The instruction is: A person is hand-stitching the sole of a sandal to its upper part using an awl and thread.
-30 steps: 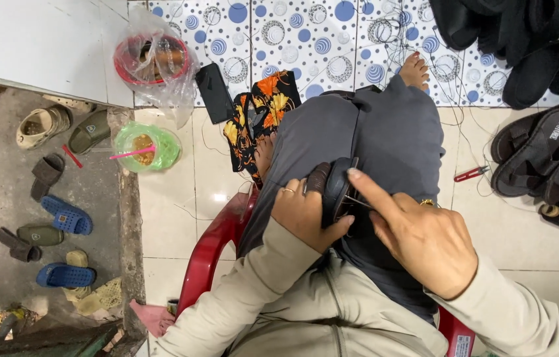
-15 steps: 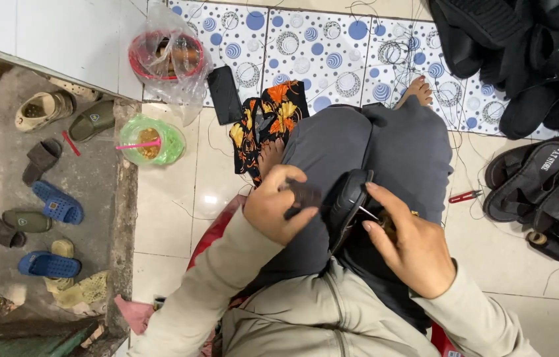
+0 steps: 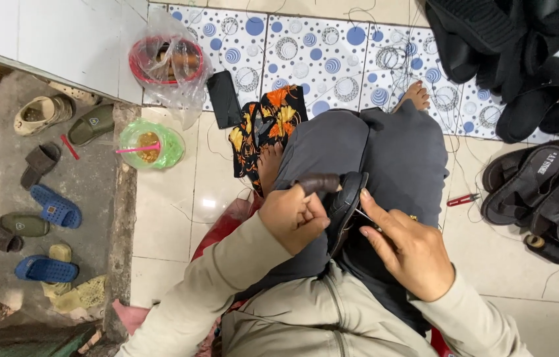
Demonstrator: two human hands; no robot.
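A black sandal is held on edge over the lap, between the two hands, above the grey trousers of the seated person. The left hand is closed around a dark brown handle, whose tip is pressed against the sandal's upper edge. The right hand is set just beside the sandal's right side, with thumb and forefinger pinched on what appears to be a thin needle or thread; it is too fine to be told apart. Beige sleeves are seen on both arms.

A red plastic stool is partly seen under the left arm. A flowered orange and black cloth is spread on the tiled floor beside a bare foot. Further left, a green bowl with a pink stick and a bagged red bowl are set near the step. Finished black sandals are piled at the right, and small red snips are laid near them. Assorted slippers are scattered on the lower concrete ground.
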